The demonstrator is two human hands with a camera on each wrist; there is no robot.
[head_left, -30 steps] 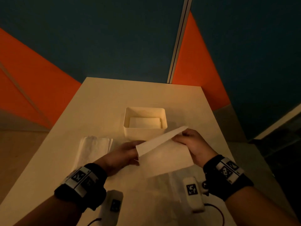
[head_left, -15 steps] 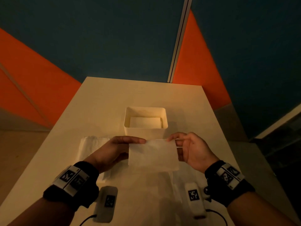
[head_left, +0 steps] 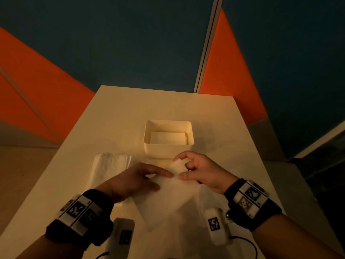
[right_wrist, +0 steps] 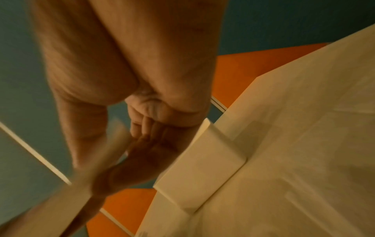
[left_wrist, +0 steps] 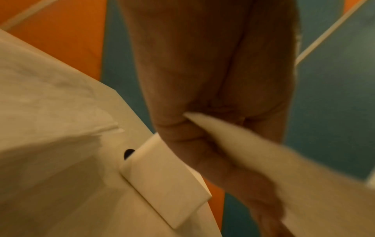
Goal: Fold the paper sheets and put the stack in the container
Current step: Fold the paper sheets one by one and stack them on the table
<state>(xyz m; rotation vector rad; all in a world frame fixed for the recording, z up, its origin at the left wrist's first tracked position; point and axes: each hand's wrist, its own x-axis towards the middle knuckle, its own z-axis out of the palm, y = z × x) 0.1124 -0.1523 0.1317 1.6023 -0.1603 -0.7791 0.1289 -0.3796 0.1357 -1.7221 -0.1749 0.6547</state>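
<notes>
Left hand [head_left: 136,178] and right hand [head_left: 201,171] pinch a thin, limp paper sheet [left_wrist: 253,144].

Pale table [head_left: 130,113]; teal wall [head_left: 130,43], orange panels [head_left: 229,71] behind.

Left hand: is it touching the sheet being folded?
Touching. The left wrist view shows the sheet pinched between fingers of the left hand.

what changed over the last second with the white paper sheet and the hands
The left hand and right hand brought the tilted white paper sheet down toward the cream table and moved together until they nearly touch; both still seem to pinch it. The white rectangular container, the folded paper inside it and the white paper stack on the left stayed put.
</notes>
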